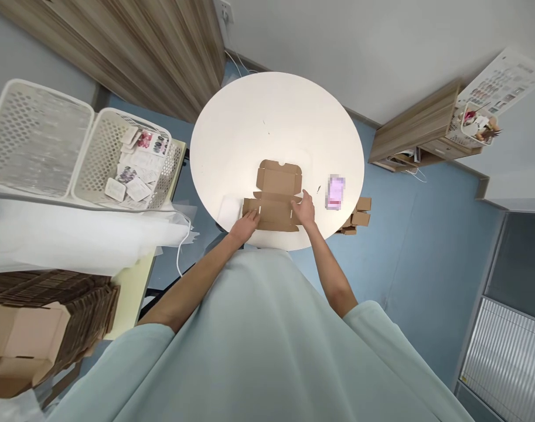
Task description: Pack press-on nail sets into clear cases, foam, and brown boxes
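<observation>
A brown cardboard box (276, 214) lies unfolded on the round white table, its lid panel (279, 180) spread flat away from me. My left hand (246, 226) is at the left side flap, its fingers curled onto the cardboard near a slot. At the right side, my right hand (306, 209) grips the edge, thumb reaching over the cardboard and fingers along the outside. The undersides of both hands are hidden. To the right of the box is a pixelated pinkish-purple object (335, 192). A white item (230, 212) lies beside the left flap.
White baskets (85, 152) stand at the left, one holding cards and packets. Below them are white sheets (74, 234) and a stack of folded cardboard boxes (87, 310). More small boxes (361, 218) sit beyond the right rim of the table (276, 111). A wooden cabinet (419, 126) stands by the wall.
</observation>
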A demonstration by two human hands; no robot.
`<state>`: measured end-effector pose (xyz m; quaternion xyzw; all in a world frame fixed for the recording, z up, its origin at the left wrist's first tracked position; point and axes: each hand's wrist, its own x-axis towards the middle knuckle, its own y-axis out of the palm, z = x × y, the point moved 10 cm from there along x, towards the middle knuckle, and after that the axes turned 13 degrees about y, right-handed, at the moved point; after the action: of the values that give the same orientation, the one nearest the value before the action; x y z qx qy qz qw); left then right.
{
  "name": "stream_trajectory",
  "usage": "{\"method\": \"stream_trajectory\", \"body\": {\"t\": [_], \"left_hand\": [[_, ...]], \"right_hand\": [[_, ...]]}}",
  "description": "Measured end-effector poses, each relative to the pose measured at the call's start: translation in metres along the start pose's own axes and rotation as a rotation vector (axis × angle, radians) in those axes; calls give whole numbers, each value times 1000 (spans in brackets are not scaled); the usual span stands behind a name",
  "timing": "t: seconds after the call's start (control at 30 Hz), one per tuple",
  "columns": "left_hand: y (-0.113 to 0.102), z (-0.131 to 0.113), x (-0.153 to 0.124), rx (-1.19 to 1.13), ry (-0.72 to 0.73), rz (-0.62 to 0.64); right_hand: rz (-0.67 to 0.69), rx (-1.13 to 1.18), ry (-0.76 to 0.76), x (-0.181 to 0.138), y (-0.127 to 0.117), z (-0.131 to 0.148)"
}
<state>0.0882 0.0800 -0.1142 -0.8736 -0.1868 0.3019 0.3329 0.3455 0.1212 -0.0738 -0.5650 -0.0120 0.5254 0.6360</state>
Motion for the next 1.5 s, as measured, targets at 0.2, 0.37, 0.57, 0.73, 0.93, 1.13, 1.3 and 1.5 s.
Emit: {"method": "stream_trajectory", "body": {"t": [0.2, 0.37, 0.57, 0.73, 0.93, 1.13, 1.3, 1.5], "left_hand": [[-9, 3, -3, -138, -71, -75], [-18, 10, -2, -223, -140, -155], [-24, 21, -7, -264, -260, -198], [-31, 21, -11, -268, -297, -247], [-36, 12, -10, -207, -272, -222], [-38, 13, -8, -146, -320, -179], [-43, 12, -6, -119, -331, -187], [-54, 3, -18, -114, -320, -265]], "right_hand": [[145, -30, -65, 11, 30, 22], [220, -34, -120, -13, 40, 16], [344, -140, -202, -48, 57, -2], [321, -225, -232, -55, 64, -13], [321, -276, -244, -55, 67, -12], [344, -290, -231, -51, 61, -10], [312, -269, -218, -49, 53, -4], [290, -276, -215, -52, 51, -1]]}}
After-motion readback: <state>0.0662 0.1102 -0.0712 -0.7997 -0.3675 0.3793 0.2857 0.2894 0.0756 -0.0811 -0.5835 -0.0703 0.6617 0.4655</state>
